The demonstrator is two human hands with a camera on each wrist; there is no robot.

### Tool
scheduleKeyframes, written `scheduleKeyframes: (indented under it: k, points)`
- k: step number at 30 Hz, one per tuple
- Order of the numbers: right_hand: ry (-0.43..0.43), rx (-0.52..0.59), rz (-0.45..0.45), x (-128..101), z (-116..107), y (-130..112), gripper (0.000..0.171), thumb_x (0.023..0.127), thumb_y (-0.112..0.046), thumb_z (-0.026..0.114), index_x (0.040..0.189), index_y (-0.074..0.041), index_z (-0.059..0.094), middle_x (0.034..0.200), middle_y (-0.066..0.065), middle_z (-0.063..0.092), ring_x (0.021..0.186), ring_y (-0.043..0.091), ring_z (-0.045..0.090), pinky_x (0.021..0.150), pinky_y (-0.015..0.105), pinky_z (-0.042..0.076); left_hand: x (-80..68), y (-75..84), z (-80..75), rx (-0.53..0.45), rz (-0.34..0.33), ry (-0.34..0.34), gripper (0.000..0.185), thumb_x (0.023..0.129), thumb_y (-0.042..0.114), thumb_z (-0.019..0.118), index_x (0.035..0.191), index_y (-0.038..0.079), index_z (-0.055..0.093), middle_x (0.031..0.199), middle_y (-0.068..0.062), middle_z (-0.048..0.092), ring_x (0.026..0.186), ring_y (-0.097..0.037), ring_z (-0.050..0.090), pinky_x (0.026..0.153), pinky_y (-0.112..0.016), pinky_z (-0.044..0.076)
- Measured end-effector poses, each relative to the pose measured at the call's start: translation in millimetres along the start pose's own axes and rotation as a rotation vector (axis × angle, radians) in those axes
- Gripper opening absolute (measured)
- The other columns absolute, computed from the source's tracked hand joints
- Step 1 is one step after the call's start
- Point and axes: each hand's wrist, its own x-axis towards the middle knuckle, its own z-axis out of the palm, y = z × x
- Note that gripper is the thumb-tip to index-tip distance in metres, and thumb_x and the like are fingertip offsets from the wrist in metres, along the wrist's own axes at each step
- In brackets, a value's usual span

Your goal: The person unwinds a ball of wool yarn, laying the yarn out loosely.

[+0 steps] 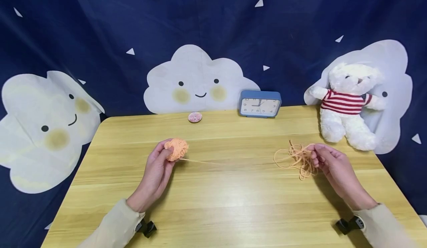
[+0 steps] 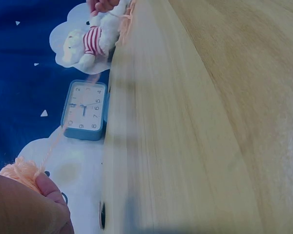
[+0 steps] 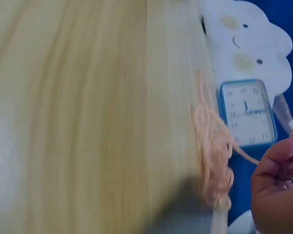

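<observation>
Left hand gripped the yarn ball, thumb on its side, over the left part of the tabletop. A strand ran from the ball toward the right; mid-span too faint to trace in the head view. Right hand pinched yarn of a loose tangle, well apart from the ball. Farther back, left to right: badge, clock, bear.
</observation>
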Motion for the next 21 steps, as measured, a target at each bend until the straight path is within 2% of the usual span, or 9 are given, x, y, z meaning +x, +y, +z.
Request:
scheduleKeyframes:
  k: [6,11,18,21]
  points:
    - [0.087,-0.009,0.027,-3.0,-25.1,-5.5,0.03,0.116,-0.007,0.052,0.112,0.0,0.081,0.089,0.002,0.072,0.074,0.009,0.064,0.066,0.02,0.057,-0.1,1.0,-2.5,0.007,-0.021,0.005,0.033,0.112,-0.004,0.036,0.144,-0.007,0.041,0.15,-0.016,0.043,0.131,-0.023,0.051,0.103,-0.031,0.053]
    - [0.153,-0.014,0.044,-2.6,-38.9,-8.3,0.032,0.116,-0.008,0.051,0.109,-0.004,0.082,0.089,0.002,0.071,0.073,0.009,0.064,0.065,0.02,0.057,0.7,-0.7,-2.7,0.03,-0.027,0.011,0.032,0.112,-0.003,0.036,0.143,-0.005,0.043,0.145,-0.014,0.045,0.118,-0.021,0.052,0.091,-0.028,0.052]
    - [0.227,-0.035,0.059,0.1,-41.3,-10.5,0.027,0.114,-0.009,0.058,0.109,-0.009,0.085,0.096,0.0,0.078,0.078,0.008,0.069,0.068,0.02,0.059,1.7,-1.8,-2.0,0.041,0.007,0.016,0.029,0.11,-0.007,0.042,0.139,-0.005,0.047,0.144,-0.012,0.045,0.124,-0.019,0.05,0.104,-0.025,0.051]
    - [0.244,-0.078,0.079,0.9,-42.8,-9.6,0.026,0.113,-0.01,0.061,0.108,-0.013,0.086,0.096,-0.002,0.078,0.078,0.007,0.069,0.068,0.019,0.059,2.3,-1.7,-1.5,0.046,0.007,0.017,0.029,0.11,-0.006,0.044,0.139,-0.003,0.048,0.145,-0.012,0.045,0.124,-0.019,0.05,0.103,-0.025,0.051]
